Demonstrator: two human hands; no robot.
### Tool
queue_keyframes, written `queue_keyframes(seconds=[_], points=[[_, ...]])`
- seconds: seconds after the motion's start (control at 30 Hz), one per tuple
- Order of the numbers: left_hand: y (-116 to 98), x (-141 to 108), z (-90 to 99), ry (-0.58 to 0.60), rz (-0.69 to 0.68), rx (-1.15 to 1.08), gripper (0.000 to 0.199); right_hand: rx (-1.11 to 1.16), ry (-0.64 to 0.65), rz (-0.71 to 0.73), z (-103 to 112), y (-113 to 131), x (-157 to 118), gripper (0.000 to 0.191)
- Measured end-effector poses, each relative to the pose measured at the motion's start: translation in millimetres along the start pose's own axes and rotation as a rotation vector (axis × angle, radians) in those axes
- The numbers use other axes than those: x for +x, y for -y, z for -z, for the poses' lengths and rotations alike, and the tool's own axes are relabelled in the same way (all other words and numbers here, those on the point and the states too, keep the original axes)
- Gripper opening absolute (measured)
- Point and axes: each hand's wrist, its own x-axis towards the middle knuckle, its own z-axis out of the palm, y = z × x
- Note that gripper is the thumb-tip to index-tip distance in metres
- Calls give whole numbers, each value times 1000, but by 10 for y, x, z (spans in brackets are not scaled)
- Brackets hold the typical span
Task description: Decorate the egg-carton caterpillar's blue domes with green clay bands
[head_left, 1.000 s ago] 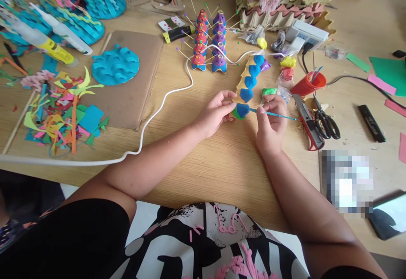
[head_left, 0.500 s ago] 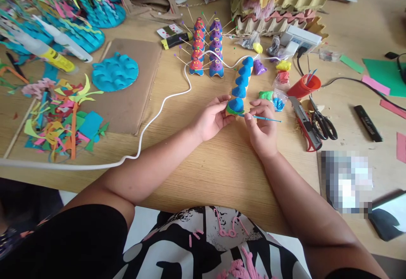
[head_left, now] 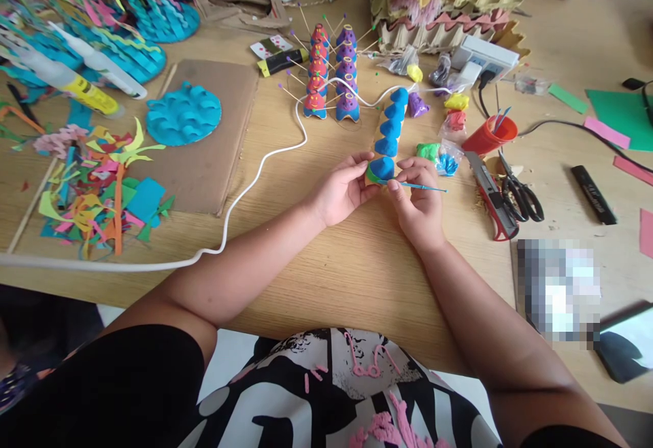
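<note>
Fingers (head_left: 400, 198) pinch blue tool (head_left: 424, 187); cup (head_left: 488, 138) holds sticks (head_left: 502, 119).

egg-carton strip (head_left: 389, 134), row of blue-covered bumps (head_left: 392, 128), green patch (head_left: 372, 175) at the nearest one, pointing away, slightly to the right; thin blue modelling tool (head_left: 421, 187), nearly crosswise to the strip, its tip at the nearest bump
</note>
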Motion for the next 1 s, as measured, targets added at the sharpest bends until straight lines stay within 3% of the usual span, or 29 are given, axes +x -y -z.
queue_keyframes(seconds=[0.33,1.0], points=[[-39,-45,-77,-49,37,-82,10,-62,-25,50,-6,-9,2,15],[-33,-22,-61,-44,43,-62,14,-131,-41,127,-21,14,15,17]])
